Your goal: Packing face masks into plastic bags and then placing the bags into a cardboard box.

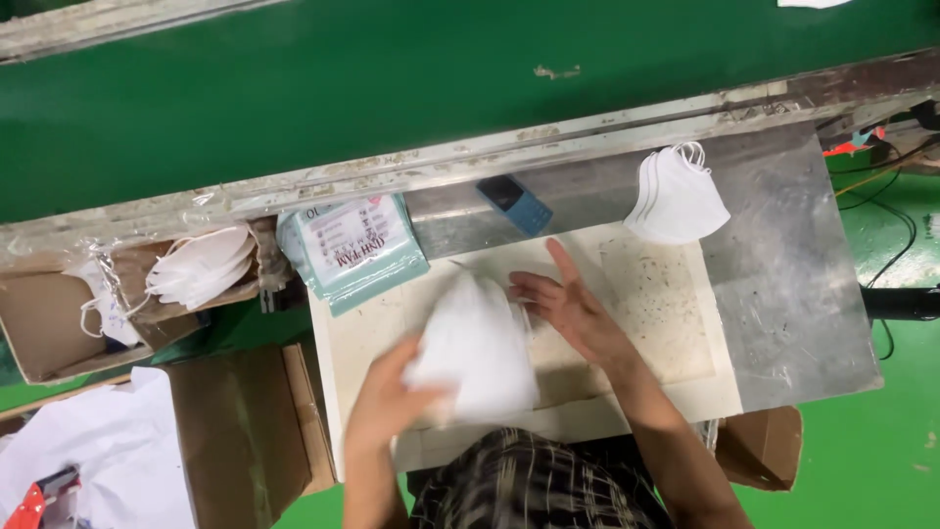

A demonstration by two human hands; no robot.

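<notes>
The left hand (384, 402) has a closed grip on a stack of white masks (477, 348) over the pale tabletop (666, 294). The right hand (571, 306) is open, fingers touching the soft, blurry stack.

Single head-worn view, looking steeply down from close above. Near edge at the torso, far edge across the green conveyor belt (294, 88).

Left hand (384, 400), low centre of the frame, curls closed in a grip; right hand (566, 306), mid-frame, lies flat with fingers spread.
</notes>
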